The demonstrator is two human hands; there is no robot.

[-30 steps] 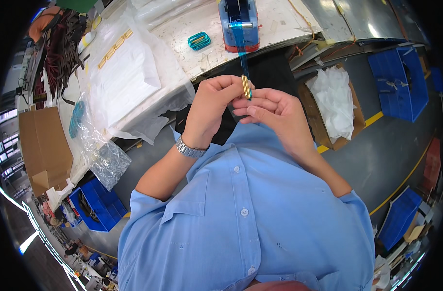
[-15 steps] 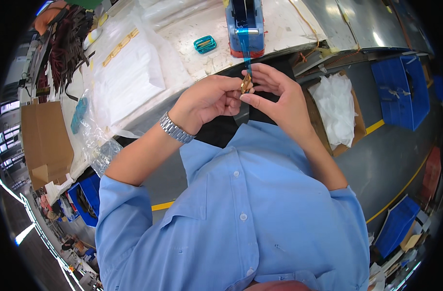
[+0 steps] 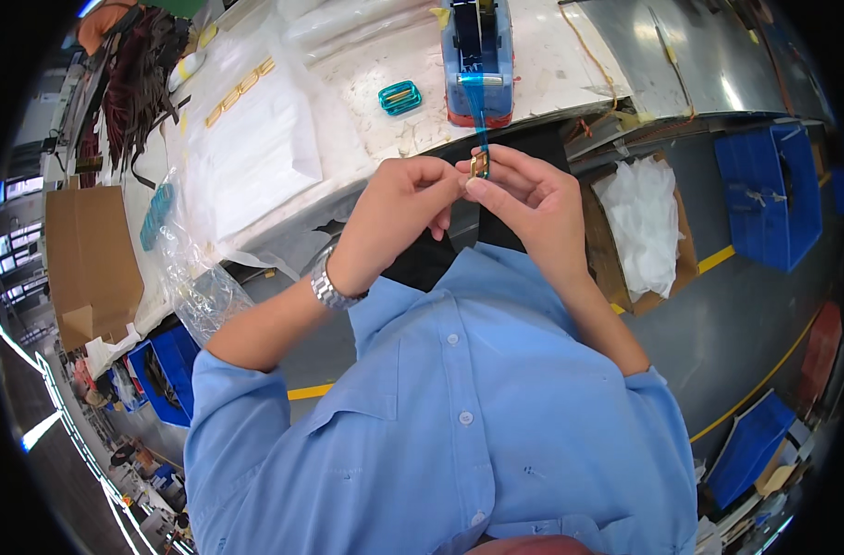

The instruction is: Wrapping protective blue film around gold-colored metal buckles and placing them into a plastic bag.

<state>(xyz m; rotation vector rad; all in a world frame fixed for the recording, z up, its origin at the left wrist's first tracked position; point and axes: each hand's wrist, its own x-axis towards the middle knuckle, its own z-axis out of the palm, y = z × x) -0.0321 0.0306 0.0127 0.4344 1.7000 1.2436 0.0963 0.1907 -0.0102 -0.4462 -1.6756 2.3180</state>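
Observation:
A small gold buckle (image 3: 479,165) is held between my two hands, just off the table's front edge. The thumb and fingertips of my left hand (image 3: 389,208) pinch its left side. My right hand (image 3: 544,199) grips it from the right, thumb in front and fingers behind. A strip of blue film tape (image 3: 480,116) runs from the tape dispenser (image 3: 503,55) down to the buckle, and some blue shows along the buckle's edge. On the table left of the dispenser lies a buckle wrapped in blue film (image 3: 400,97).
Several gold buckles (image 3: 240,91) lie in a row on a white sheet (image 3: 264,162). Clear plastic (image 3: 204,296) hangs over the table edge by a cardboard box (image 3: 93,259). To my right stand a box of white wrapping (image 3: 639,222) and a blue bin (image 3: 769,194).
The buckle has turned in my fingers so its face shows more. My right fingers have closed further round it, and my left hand has shifted. The whole view has moved slightly.

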